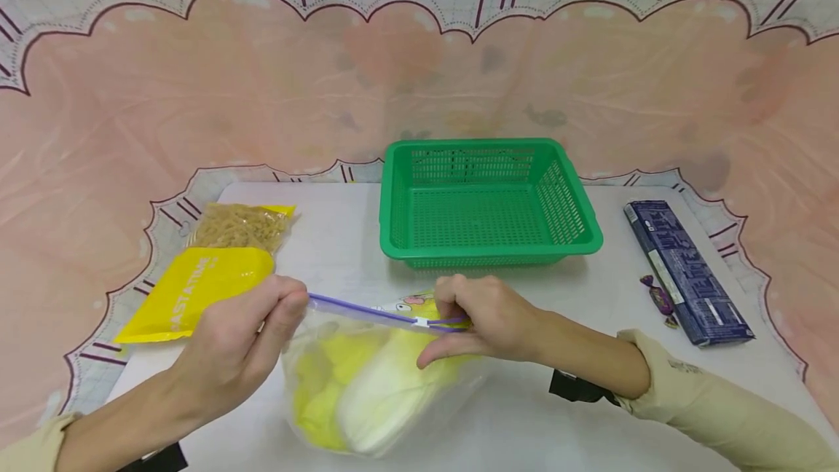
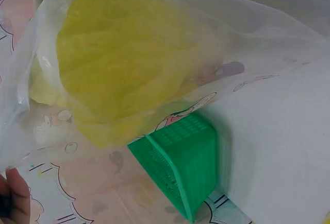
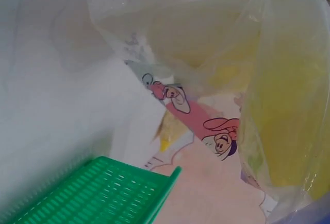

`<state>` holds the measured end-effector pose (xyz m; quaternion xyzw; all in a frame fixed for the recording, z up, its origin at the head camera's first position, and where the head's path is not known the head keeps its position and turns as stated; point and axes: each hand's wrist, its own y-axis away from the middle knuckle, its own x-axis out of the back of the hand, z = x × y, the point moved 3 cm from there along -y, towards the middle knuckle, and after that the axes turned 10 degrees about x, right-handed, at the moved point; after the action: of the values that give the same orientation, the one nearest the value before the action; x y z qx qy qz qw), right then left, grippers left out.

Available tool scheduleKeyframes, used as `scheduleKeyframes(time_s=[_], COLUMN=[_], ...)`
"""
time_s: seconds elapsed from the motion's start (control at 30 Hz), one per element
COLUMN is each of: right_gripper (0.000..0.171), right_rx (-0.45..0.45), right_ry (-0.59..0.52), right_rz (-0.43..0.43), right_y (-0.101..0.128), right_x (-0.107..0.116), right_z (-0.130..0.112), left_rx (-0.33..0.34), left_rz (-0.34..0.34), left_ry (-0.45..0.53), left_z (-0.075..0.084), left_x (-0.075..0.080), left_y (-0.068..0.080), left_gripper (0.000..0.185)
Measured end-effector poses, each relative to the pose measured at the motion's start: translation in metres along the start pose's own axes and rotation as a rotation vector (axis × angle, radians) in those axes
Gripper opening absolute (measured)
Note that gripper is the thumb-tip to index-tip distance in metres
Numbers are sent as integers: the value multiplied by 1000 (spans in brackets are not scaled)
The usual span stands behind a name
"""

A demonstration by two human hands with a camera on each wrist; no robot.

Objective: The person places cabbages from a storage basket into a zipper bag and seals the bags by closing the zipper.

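A clear zip bag (image 1: 387,392) hangs between my hands in the head view, with yellow and white soft-looking contents inside. Along its top edge runs a purple zip strip (image 1: 360,310) with a small white slider (image 1: 422,322) towards the right. My left hand (image 1: 239,337) pinches the strip's left end between thumb and fingers. At the right end, my right hand (image 1: 491,319) grips the bag's top just past the slider, thumb lying in front. Cartoon prints show on the bag (image 3: 221,136) in the right wrist view. The left wrist view shows the yellow contents (image 2: 118,54) through the plastic.
Behind the bag stands a green plastic basket (image 1: 491,250). To the left lie a yellow pasta packet (image 1: 197,293) and a clear-fronted pasta bag (image 1: 239,228). A dark blue box (image 1: 691,275) and a purple wrapped candy (image 1: 660,301) lie on the right of the white table (image 1: 590,414).
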<state>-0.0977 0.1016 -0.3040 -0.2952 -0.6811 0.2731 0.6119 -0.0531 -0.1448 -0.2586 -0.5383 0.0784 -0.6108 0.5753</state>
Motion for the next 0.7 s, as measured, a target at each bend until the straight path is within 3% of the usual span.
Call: scheduleKeyframes(time_s=[0.23, 0.7], right_gripper=[36, 18], right_rx=[108, 148], right_ry=[18, 63], right_rz=[48, 92], right_y=[-3, -1], right_x=[1, -3], right_z=[0, 2], left_rx=[17, 59], left_rz=[1, -13], left_ry=[-4, -11], left_z=[-1, -3], left_x=[2, 2], left_y=[0, -1], left_gripper=[38, 37])
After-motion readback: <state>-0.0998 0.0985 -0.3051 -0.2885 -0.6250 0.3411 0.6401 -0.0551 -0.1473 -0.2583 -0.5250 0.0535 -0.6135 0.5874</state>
